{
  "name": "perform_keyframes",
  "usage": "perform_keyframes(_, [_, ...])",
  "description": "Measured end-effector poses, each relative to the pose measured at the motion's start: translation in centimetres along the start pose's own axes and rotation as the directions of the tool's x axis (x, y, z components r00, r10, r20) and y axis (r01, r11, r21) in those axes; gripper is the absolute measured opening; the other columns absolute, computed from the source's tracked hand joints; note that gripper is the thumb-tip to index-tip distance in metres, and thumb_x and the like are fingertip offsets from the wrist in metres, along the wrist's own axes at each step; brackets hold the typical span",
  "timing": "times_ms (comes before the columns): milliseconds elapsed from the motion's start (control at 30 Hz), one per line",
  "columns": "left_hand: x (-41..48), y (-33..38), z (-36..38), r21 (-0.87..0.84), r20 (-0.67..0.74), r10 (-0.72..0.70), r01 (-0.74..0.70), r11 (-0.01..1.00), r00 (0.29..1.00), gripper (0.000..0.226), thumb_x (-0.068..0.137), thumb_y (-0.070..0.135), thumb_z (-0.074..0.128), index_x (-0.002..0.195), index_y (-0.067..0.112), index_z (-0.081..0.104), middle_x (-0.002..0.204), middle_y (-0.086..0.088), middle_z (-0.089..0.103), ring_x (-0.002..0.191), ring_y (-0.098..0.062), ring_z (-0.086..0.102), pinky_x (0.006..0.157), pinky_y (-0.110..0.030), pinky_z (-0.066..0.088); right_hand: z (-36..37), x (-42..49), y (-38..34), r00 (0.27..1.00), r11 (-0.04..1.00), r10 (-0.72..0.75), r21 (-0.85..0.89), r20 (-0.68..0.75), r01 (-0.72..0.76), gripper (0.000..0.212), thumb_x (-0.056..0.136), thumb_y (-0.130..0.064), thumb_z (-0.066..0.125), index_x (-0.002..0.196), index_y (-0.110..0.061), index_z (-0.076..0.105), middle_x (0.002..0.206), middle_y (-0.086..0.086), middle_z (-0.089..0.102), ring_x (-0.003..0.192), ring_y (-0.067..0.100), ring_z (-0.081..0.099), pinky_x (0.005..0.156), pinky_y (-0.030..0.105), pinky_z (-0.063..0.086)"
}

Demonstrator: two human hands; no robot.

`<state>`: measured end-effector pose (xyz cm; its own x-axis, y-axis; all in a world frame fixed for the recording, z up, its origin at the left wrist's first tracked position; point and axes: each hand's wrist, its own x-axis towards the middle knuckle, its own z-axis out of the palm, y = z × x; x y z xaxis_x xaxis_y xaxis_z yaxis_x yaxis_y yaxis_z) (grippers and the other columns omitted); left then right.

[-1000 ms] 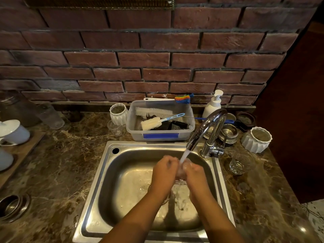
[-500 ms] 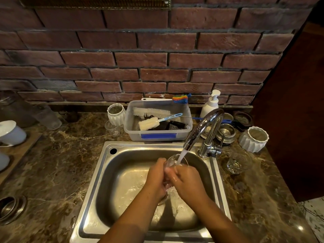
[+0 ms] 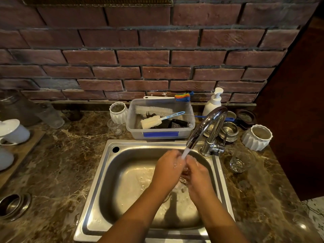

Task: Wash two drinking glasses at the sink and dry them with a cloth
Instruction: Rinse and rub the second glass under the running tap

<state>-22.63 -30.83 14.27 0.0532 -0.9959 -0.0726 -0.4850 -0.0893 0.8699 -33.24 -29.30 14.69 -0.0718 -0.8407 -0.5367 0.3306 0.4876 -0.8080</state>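
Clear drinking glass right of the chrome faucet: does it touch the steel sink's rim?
Apart. The head view shows a strip of brown marble counter between the clear drinking glass and the steel sink's rim.

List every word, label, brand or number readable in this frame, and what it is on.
No text can be read anywhere.
Blue strip on the plastic tub: blank.
Soap bottle: no print shows.
Glass under the tap: no marking shows.
Sink: no stamp to be made out.
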Motion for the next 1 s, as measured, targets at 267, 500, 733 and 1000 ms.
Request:
perform_keyframes(267, [-0.8, -0.5, -2.6, -0.645, 0.659, -0.409, 0.754, 0.124, 0.631, 0.026, 0.086, 0.032, 0.066, 0.094, 0.008, 0.071, 0.078, -0.008, 0.067, 0.053, -0.016, 0.061, 0.046, -0.025, 0.051, 0.0, -2.5, -2.9, 0.521, -0.259, -0.342, -0.611, 0.782, 0.748, 0.032, 0.095, -0.049, 0.047, 0.093, -0.031, 0.074, 0.089, -0.007, 0.077, 0.09, 0.01, 0.071, 0.105, 0.041, 0.04])
perform_keyframes(500, [-0.8, -0.5, -1.5, -0.69, 0.442, -0.569, 0.668, 0.278, 0.694, 0.026, 0.097, 0.03, 0.051, 0.088, 0.011, 0.065, 0.07, -0.008, 0.069, 0.069, -0.02, 0.065, 0.058, -0.029, 0.054, 0.4, -1.7, -2.0, 0.698, 0.034, -0.349, -0.735, 0.626, 0.677, 0.032, 0.099, -0.044, 0.052, 0.089, -0.024, 0.075, 0.08, -0.002, 0.075, 0.082, 0.009, 0.067, 0.096, 0.031, 0.047])
perform_keyframes(733, [-0.2, 0.2, -1.3, 0.115, -0.134, 0.088, -0.072, 0.991, 0.987, 0.014, 0.099, 0.025, 0.053, 0.088, 0.022, 0.06, 0.086, 0.003, 0.06, 0.076, -0.009, 0.057, 0.063, -0.021, 0.045, 1.7, -0.4, 0.3, 0.987, 0.982, 0.149, 0.108, 0.064, -0.155, 0.021, 0.096, -0.029, 0.06, 0.096, -0.013, 0.075, 0.094, 0.01, 0.079, 0.099, 0.028, 0.072, 0.088, 0.049, 0.055])
perform_keyframes(1000, [0.2, 1.1, -1.1, 0.323, 0.114, 0.151, -0.181, 0.929, 0.982, 0.027, 0.097, 0.035, 0.05, 0.118, 0.021, 0.061, 0.105, 0.002, 0.062, 0.091, -0.013, 0.059, 0.074, -0.029, 0.05, 0.7, 0.5, 0.2, 0.954, 0.92, 0.29, 0.253, 0.073, -0.299, 0.031, 0.1, -0.034, 0.055, 0.111, -0.01, 0.071, 0.107, 0.019, 0.076, 0.109, 0.033, 0.067, 0.095, 0.054, 0.053])
